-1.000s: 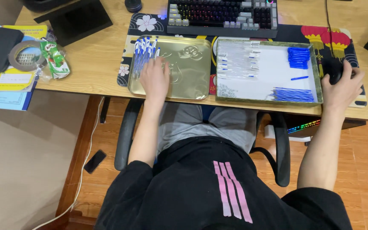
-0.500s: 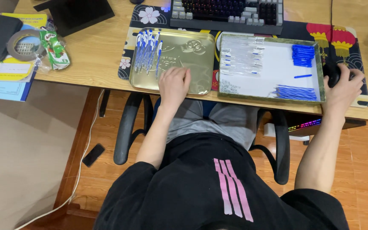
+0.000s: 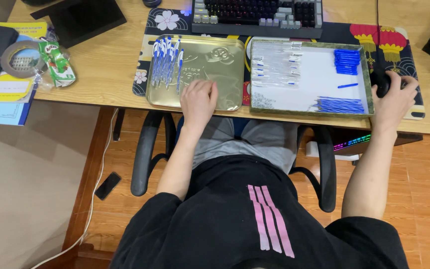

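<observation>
On the gold tray [image 3: 225, 74], left hand [image 3: 198, 99] rests curled, empty; right hand [image 3: 393, 97] cups the mouse [image 3: 380, 82] — a careless sweep could scatter those assembled pens [image 3: 166, 62].

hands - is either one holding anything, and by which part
The right hand grips a black mouse from above. The left hand lies on the gold tray, holding nothing visible.

At the far left of the desk [image 3: 110, 69] lies a small green carton [image 3: 58, 61] with red and white print, wrapped in clear plastic. Just left of it sits a yellow printed booklet [image 3: 3, 84] (partly covered by a tape roll and a dark pouch). A dark tablet screen [image 3: 83, 17], switched off, lies farther back.
</observation>
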